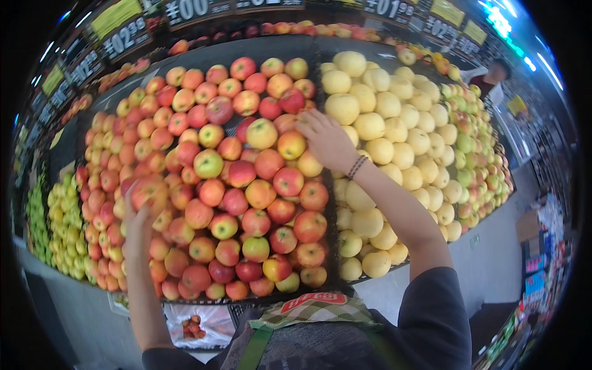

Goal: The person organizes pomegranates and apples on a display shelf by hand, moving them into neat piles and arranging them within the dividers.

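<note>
Before me is a sloping display of red and yellow apples (241,173). On the left side, my left hand (138,210) grips a red apple (149,194), blurred, above the other apples. My right hand (321,134) reaches to the right edge of the apple pile, its fingers resting against apples beside the dark divider; whether it grips one cannot be told. A dark beaded bracelet (357,166) circles the right wrist. Near my right fingers lie a yellow-red apple (292,145) and a pale yellow apple (262,133). A small gap in the pile shows dark mesh.
Pale yellow pears (388,104) fill the section right of the divider (329,222), with green-red fruit (481,152) beyond. Green and yellow fruit (67,226) is at far left. Below, a plastic-lined crate (217,321) holds several small red fruits. A person (492,78) stands at upper right. Price signs hang above.
</note>
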The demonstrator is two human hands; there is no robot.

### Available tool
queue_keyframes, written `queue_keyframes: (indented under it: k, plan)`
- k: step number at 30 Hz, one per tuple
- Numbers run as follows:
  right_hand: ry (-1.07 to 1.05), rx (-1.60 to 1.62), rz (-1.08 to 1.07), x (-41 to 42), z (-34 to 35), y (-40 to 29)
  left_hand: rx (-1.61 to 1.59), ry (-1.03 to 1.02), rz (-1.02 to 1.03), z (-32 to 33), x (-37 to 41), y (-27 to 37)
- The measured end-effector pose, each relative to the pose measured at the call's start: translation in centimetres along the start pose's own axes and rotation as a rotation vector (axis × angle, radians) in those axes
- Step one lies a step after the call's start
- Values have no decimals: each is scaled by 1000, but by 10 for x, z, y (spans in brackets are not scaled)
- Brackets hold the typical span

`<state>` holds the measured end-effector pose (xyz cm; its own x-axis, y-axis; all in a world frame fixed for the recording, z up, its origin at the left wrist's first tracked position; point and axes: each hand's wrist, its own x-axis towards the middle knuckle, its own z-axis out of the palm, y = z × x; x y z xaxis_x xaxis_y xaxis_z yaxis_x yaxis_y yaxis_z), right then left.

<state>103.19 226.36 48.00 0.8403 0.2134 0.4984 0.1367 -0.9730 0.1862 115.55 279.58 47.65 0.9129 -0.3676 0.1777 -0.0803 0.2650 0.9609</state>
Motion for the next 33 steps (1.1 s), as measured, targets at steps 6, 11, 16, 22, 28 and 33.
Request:
queue_keyframes:
  k: [6, 11, 16, 22, 28, 33]
  plan:
    - [21, -32, 35, 5, 9, -5, 442, -22, 192, 98, 51, -9]
    - [40, -9, 34, 3, 3, -5, 757, -61, 533, 165, 130, -67]
    - [56, -70, 1, 4, 11, -4, 1476, 36, 618, 186, 162, -104]
    - [41, -76, 23, 4, 10, -5, 1437, 6, 587, 182, 131, -82]
    - [37, -28, 28, 3, 14, -3, 1497, 30, 630, 168, 86, -82]
    - [68, 4, 12, 5, 12, -7, 1463, 83, 527, 159, 7, -67]
